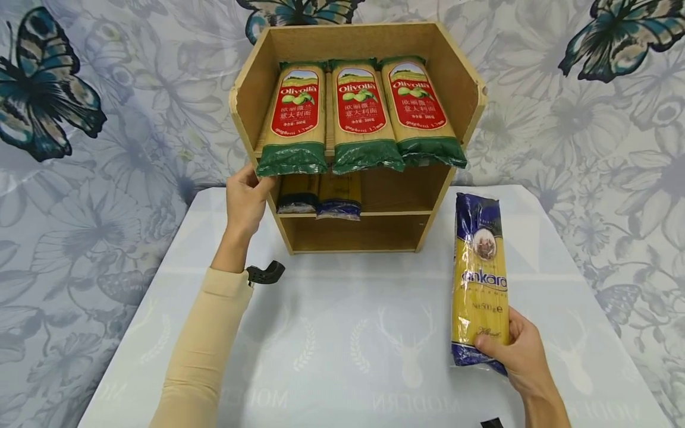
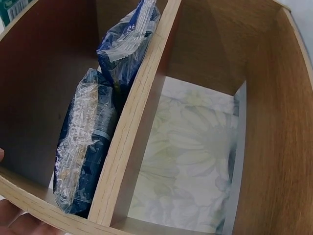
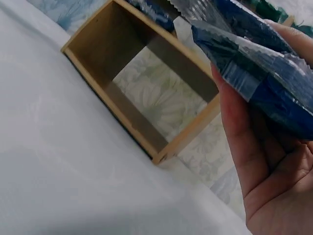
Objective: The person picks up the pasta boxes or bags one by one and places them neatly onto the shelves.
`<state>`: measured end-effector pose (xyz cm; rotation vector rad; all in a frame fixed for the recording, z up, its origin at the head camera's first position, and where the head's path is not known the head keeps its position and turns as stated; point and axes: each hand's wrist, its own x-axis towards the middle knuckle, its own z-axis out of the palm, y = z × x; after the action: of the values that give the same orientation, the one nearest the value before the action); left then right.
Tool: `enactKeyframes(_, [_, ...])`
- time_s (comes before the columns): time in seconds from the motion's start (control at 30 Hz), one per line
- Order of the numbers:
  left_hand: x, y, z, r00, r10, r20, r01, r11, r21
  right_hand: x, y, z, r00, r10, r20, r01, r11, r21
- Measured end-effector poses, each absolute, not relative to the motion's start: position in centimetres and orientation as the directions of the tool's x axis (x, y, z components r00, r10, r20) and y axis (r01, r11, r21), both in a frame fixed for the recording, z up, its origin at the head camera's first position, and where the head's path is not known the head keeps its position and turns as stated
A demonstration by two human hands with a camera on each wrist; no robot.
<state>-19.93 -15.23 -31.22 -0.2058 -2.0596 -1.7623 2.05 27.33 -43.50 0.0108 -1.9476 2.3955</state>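
Note:
My right hand [image 1: 527, 356] holds a yellow and blue pack of spaghetti [image 1: 478, 279] by its lower end, upright right of the wooden shelf [image 1: 396, 213]. The thumb lies across the pack's front. In the right wrist view, the pack's crinkled blue end [image 3: 274, 93] rests between thumb and fingers. At the shelf's left side panel, my left hand [image 1: 246, 199] grips the front edge, close under a green-ended spaghetti pack [image 1: 297, 107]. Fingers [image 2: 24, 223] show outside that panel in the left wrist view, with a thumb tip inside.
Two more green-ended packs [image 1: 361, 107] lie side by side on the top level. On the middle level, two blue-ended packs [image 1: 339, 193] lie at the left. A white patterned table [image 1: 332, 333] bears the shelf, with a butterfly-print backdrop [image 1: 134, 119] behind.

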Motion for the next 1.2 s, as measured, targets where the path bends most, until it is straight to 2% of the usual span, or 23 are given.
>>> enactKeyframes(0.13, [-19.9, -15.3, -31.2, -0.899, -0.161, 0.407, 0.379, 0.177, 0.908, 3.0, 26.2, -42.8, -0.997, 0.068, 0.042, -0.052, -0.15, -0.987])
enactKeyframes(0.23, [-19.9, -15.2, -31.2, -0.9, -0.158, 0.405, 0.378, 0.175, 0.909, 4.1, 25.6, -42.3, -0.998, 0.068, -0.004, -0.003, -0.102, -0.995])
enactKeyframes(0.47, [-19.9, -15.2, -31.1, -0.898, -0.15, 0.414, 0.39, 0.164, 0.906, 5.2, 25.1, -41.7, -0.99, -0.13, -0.062, 0.077, -0.121, -0.99])
enactKeyframes(0.6, [-19.9, -15.2, -31.2, -0.894, -0.16, 0.419, 0.395, 0.159, 0.905, 4.1, 24.4, -41.5, -0.975, -0.218, -0.035, 0.057, -0.098, -0.994])
enactKeyframes(0.8, [-20.2, -15.2, -31.6, -0.893, -0.134, 0.431, 0.413, 0.141, 0.9, 1.5, 22.4, -41.2, -0.967, -0.252, 0.04, -0.017, -0.093, -0.995])
enactKeyframes(1.2, [-20.1, -15.4, -31.6, -0.88, -0.122, 0.458, 0.437, 0.164, 0.884, -2.9, 19.3, -39.8, -0.962, -0.272, 0.009, 0.022, -0.112, -0.993])
